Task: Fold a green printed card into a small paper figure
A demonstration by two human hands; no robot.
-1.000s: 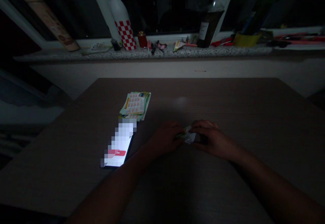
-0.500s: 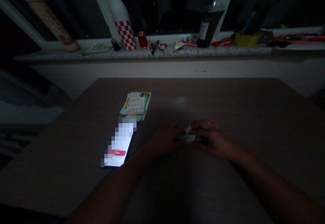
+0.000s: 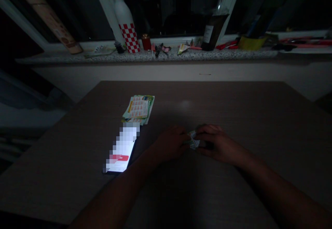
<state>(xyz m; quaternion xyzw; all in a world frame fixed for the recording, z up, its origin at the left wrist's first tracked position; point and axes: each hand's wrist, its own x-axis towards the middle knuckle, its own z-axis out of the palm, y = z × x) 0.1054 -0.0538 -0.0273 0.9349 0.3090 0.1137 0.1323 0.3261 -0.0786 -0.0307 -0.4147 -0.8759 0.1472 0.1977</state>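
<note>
The room is dim. My left hand [image 3: 169,142] and my right hand [image 3: 216,144] rest on the brown table [image 3: 233,111] and meet at a small folded piece of printed paper [image 3: 194,141]. Fingers of both hands are closed on the paper, pinching it from either side low over the tabletop. Most of the paper is hidden under my fingers. A stack of green and orange printed sheets [image 3: 139,108] lies to the left. Just in front of that stack a lit phone [image 3: 121,149] lies flat.
A stone windowsill [image 3: 145,56] runs behind the table. On it stand a white bottle with red checks [image 3: 126,23], a dark wine bottle [image 3: 214,26], a small red jar [image 3: 146,42], a yellow tape roll [image 3: 250,41] and small clutter.
My fingers have worked the folded paper slightly, and less of it shows between my hands now. Both hands stay in the same spot on the table.
</note>
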